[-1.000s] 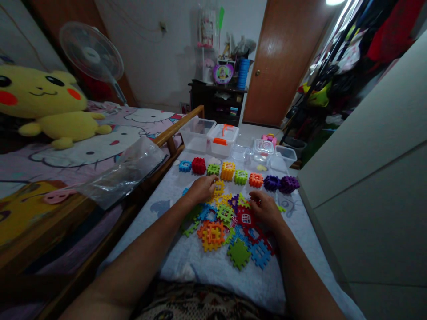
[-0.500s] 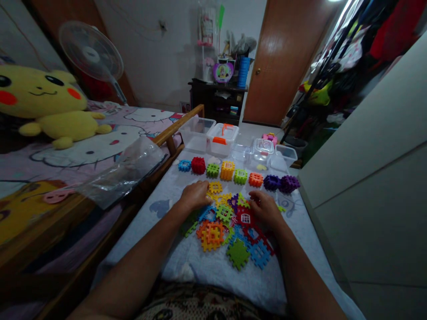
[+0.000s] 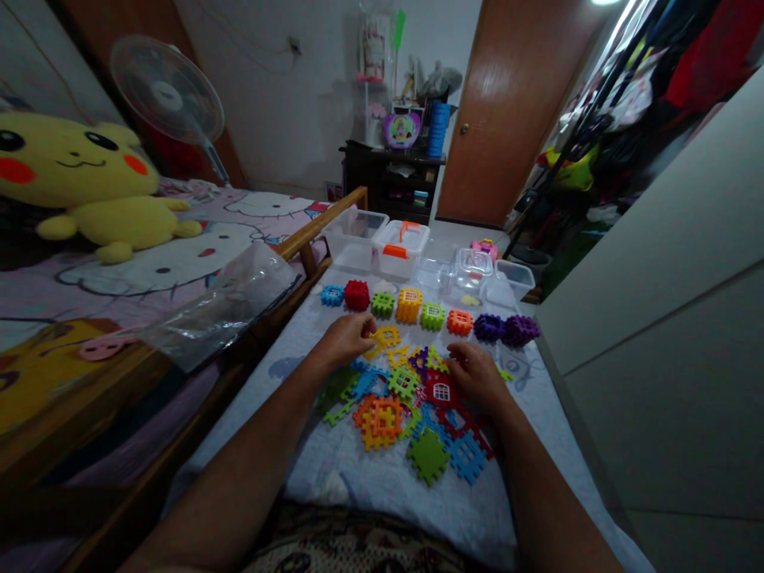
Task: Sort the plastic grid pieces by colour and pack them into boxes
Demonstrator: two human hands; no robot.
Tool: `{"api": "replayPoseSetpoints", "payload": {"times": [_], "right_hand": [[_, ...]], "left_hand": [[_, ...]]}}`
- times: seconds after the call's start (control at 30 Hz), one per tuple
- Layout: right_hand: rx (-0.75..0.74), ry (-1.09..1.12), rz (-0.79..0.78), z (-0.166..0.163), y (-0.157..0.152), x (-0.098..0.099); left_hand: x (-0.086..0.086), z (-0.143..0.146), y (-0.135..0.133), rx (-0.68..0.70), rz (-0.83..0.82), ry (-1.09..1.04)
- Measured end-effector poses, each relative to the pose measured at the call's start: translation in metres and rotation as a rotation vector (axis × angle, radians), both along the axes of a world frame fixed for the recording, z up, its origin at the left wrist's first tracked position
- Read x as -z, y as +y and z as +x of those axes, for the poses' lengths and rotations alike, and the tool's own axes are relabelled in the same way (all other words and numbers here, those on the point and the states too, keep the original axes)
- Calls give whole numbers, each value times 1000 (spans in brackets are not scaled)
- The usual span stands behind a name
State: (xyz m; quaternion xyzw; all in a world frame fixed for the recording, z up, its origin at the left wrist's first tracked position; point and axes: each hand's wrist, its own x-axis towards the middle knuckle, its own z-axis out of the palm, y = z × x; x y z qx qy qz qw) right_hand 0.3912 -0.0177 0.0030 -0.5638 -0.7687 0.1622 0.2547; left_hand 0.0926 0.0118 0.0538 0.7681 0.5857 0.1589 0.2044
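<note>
A heap of flat interlocking plastic tiles in several colours lies on a pale quilted mat. Behind it stands a row of assembled cubes, from blue on the left to purple on the right. My left hand is at the heap's far left edge with its fingers pinched on a yellow tile. My right hand rests on the right side of the heap, fingers curled over the tiles beside a red tile with a window; what it grips is hidden.
Clear plastic boxes and lids stand beyond the cubes. A bed with a wooden rail, a yellow plush toy and a clear plastic bag runs along the left. A pale cabinet borders the right.
My left hand drew back onto the heap, then moved forward again and pinched the yellow tile. My right hand has stayed nearly still on the heap.
</note>
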Motion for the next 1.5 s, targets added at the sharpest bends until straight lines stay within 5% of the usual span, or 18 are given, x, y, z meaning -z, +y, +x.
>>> {"api": "replayPoseSetpoints", "payload": {"times": [0.2, 0.37, 0.63, 1.03, 1.5], "right_hand": [[4, -25, 4, 0, 1, 0], [-14, -35, 11, 0, 1, 1], [-9, -18, 5, 0, 1, 2], [-16, -29, 8, 0, 0, 2], [3, -36, 11, -2, 0, 2]], "left_hand": [[-2, 18, -4, -3, 293, 270], [14, 11, 1, 112, 135, 268], [21, 5, 7, 89, 11, 325], [9, 28, 11, 17, 157, 361], [19, 33, 25, 166, 64, 399]]}}
